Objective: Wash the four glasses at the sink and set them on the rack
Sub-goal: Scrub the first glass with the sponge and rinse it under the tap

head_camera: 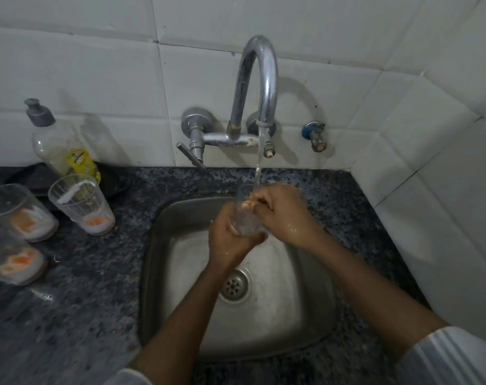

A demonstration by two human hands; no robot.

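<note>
Over the steel sink (314,295) I hold a clear glass (244,218) under the running tap (260,79). My left hand (230,240) grips the glass around its base and lower wall. My right hand (280,215) is at the rim, with fingers curled into the mouth of the glass. Water streams down onto the rim. Three more glasses stand on the counter at the left, each with orange and white residue at the bottom: one nearest the sink (82,204), one behind it (19,212) and one at the frame's left edge (11,257).
A dish soap bottle (59,140) with a grey cap stands against the tiled wall behind the glasses. The dark speckled counter (91,301) surrounds the sink. A small blue valve (315,134) sticks out of the wall right of the tap. No rack is in view.
</note>
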